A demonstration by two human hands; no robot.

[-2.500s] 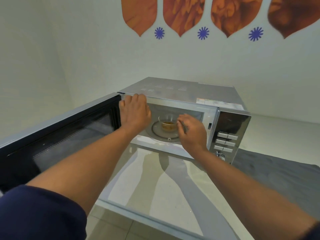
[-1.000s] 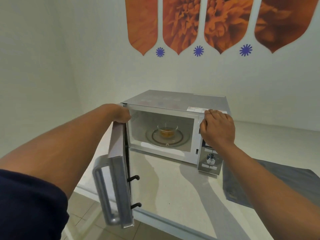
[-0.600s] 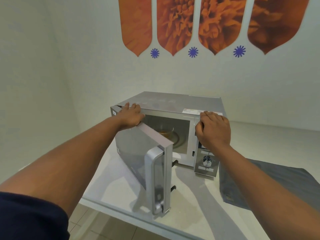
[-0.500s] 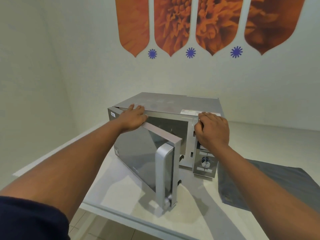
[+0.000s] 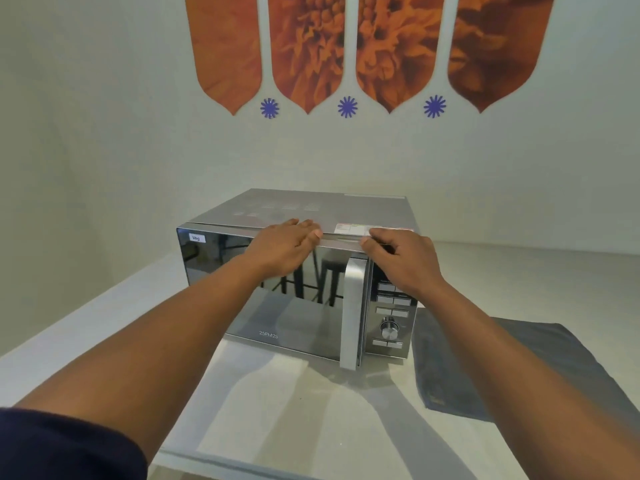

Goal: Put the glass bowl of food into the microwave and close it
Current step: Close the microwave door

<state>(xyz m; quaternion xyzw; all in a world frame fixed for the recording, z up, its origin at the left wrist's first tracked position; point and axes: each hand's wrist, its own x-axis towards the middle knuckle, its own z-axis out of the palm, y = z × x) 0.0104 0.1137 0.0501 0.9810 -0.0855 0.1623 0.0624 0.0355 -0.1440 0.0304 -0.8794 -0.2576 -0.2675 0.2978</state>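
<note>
Head view: the left hand [image 5: 285, 249] lies palm-down, fingers [image 5: 304, 226] together and flat along the top edge of the mirrored glass door [image 5: 277, 289], clamped on nothing. The right hand [image 5: 403, 259] rests on the top front corner above the control panel [image 5: 391, 313], fingers [image 5: 372, 241] loosely curled on the edge, gripping nothing. Half a second ago the door stood partly open under that left hand; now it sits flush against the silver box-shaped microwave [image 5: 311, 209], its silver vertical handle [image 5: 353, 310] beside the panel. The small glass bowl of food, earlier on the turntable, is hidden behind the reflective door, so presumably inside. By my judgement the task is essentially done, though a full latch cannot be confirmed. Around it, a grey cloth mat [image 5: 502, 368] lies just right of the microwave on the white counter [image 5: 311, 410]; nothing blocks the hands' withdrawal.
</note>
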